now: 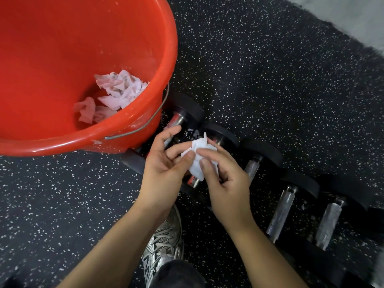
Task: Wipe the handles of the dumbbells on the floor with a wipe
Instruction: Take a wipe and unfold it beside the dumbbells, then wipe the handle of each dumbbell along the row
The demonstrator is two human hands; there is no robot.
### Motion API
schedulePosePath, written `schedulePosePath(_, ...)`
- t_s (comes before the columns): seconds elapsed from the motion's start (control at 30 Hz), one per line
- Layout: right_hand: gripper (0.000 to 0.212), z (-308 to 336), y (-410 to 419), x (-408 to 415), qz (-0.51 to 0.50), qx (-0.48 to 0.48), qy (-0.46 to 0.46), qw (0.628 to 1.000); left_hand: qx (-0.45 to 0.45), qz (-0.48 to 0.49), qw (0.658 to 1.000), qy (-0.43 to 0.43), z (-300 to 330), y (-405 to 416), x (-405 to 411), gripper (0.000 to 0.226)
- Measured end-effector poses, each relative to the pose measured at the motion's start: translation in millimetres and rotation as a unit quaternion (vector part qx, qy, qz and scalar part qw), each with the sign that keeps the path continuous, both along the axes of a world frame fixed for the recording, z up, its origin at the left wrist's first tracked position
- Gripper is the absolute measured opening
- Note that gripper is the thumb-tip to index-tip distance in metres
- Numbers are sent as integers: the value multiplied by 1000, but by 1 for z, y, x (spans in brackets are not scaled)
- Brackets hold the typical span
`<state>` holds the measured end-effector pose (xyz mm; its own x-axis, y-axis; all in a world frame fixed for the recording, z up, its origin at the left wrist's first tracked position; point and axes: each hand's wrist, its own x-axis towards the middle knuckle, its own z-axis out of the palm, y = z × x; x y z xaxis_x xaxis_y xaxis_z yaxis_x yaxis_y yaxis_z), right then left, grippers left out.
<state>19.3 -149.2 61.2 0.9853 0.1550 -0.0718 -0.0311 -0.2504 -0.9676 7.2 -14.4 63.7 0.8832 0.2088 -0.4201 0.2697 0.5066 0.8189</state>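
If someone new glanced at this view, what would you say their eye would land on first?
Most likely the big red bucket filling the upper left, with crumpled used wipes lying at its bottom. Next come the left hand and right hand at centre, together holding a white wipe above the floor. Behind them, a row of black dumbbells with metal handles runs off to the lower right on the speckled rubber floor.

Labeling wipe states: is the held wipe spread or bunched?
Bunched: the wipe is a crumpled wad pinched between left hand and right hand.
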Motion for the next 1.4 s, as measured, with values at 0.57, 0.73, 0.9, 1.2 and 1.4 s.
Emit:
schedulePosePath(0.57, 38, -52, 40, 40, 35, -177, -55, 982, 550, -48, 833, -10, -42, 49, -38, 66)
schedulePosePath(0.73, 41, -68, 66, 74, 150, -267, -81, 948, 612, -51, 789, 0, -58, 57, -50, 65)
schedulePosePath(0.9, 39, -79, 70, 78, 195, -342, -99, 914, 612, -54, 789, -1, -65, 63, -52, 71)
schedulePosePath(1.2, 38, -79, 67, 80, 314, -390, -232, 834, 593, -37, 805, 5, -71, 65, -56, 83)
schedulePosePath(1.4, 42, -73, 62, 98, 213, -519, -177, 808, 599, -43, 799, -12, -75, 67, -59, 87)
